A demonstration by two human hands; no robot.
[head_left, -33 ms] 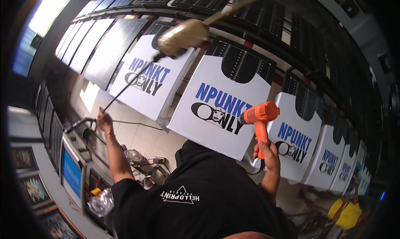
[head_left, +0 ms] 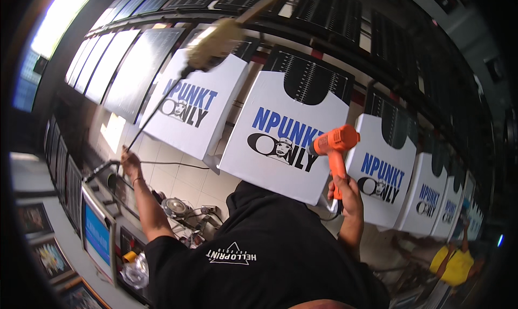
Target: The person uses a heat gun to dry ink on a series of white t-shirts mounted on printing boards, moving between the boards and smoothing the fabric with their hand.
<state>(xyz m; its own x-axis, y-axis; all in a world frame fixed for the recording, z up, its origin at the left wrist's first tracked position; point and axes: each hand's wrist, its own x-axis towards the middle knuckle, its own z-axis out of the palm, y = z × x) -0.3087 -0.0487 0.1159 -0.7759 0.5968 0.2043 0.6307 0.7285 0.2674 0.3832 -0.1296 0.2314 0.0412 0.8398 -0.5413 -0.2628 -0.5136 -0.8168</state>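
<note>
My right hand (head_left: 345, 197) grips the handle of an orange heat gun (head_left: 333, 143), whose nozzle points at a white garment with a blue and black print (head_left: 280, 142) stretched on a flat board. My left hand (head_left: 129, 160) is raised at the left and closed around a thin dark rod (head_left: 156, 110). The rod runs up to a blurred tan head (head_left: 216, 42) in front of a second printed white garment (head_left: 194, 107). My black shirt (head_left: 259, 255) fills the lower middle.
More printed white garments on boards (head_left: 380, 174) line up to the right, with dark panels (head_left: 135, 66) to the left. A blue-lit screen (head_left: 97, 234) and framed pictures (head_left: 33, 220) stand at the lower left, with machine parts (head_left: 178, 207) on a tiled floor. Another person in yellow (head_left: 456, 265) works at the lower right.
</note>
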